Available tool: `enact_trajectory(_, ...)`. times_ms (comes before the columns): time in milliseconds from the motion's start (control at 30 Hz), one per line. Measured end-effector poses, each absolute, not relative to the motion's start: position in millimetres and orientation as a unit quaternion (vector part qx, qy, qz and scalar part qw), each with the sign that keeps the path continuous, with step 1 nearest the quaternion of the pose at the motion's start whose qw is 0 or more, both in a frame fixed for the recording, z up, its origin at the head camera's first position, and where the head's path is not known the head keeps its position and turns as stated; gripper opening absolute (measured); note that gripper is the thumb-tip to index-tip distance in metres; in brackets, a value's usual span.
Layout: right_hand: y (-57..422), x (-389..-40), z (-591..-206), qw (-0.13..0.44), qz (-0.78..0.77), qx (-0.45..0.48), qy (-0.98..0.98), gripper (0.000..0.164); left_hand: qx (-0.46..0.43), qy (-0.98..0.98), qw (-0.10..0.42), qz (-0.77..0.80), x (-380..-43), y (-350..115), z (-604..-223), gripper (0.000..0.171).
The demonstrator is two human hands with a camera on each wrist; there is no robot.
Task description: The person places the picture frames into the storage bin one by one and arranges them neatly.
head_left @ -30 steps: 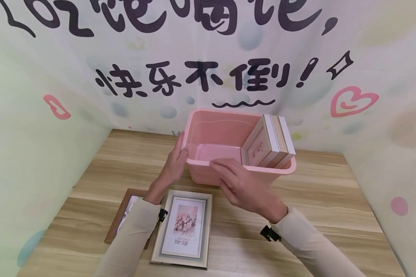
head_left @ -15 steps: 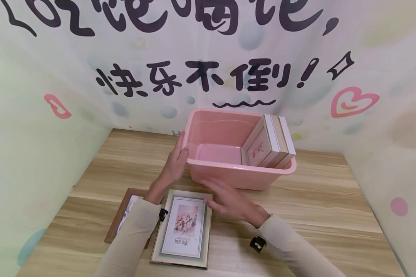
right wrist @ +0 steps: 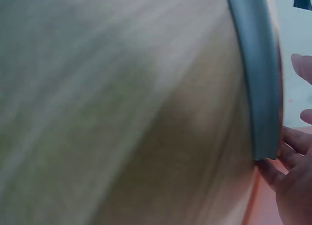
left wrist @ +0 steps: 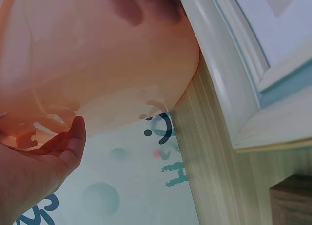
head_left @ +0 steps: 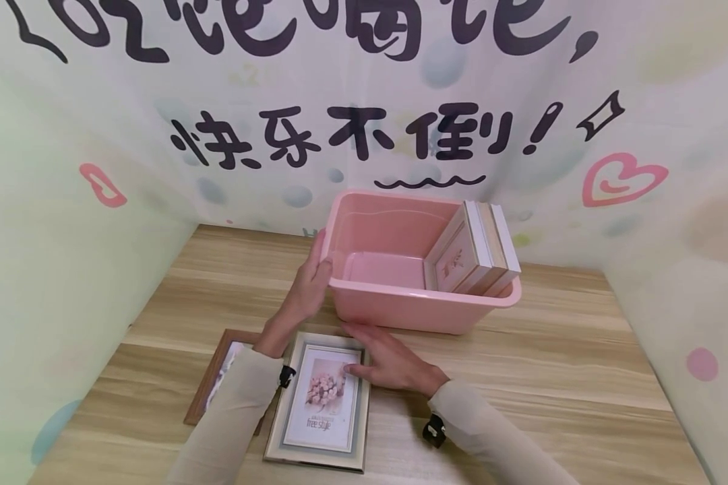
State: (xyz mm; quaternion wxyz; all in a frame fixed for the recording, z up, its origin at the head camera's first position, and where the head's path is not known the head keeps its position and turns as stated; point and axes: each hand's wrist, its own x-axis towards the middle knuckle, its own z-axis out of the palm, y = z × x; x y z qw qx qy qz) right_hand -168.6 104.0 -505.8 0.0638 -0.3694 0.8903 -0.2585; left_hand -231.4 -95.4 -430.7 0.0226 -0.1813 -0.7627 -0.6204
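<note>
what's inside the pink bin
A row of picture frames stands at the right end of the pink bin. One flower picture shows; the fronts behind it are covered.

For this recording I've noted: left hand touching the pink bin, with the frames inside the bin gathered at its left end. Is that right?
One slip: the frames inside the pink bin are at its right end; the head view shows it. The left hand does touch the bin.
</note>
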Motion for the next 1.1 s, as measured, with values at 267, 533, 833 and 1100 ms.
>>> enact_trajectory(267,101,-170,-512,0.054,-0.236,-0.390,0.888,0.068,-0.181,-0.769,0.021,-0.613,-230,-94,-431,0.060)
enact_trajectory(533,96,-172,-515,0.020,-0.230,-0.387,0.893,0.045,-0.179,-0.770,0.021,-0.612,-230,-94,-431,0.059)
enact_trajectory(833,101,-171,-503,0.050,-0.219,-0.391,0.893,0.045,-0.181,-0.766,0.025,-0.617,-231,-94,-431,0.059)
enact_trajectory(1100,109,-171,-486,0.092,-0.279,-0.394,0.871,0.043,-0.186,-0.766,0.026,-0.615,-232,-95,-432,0.059)
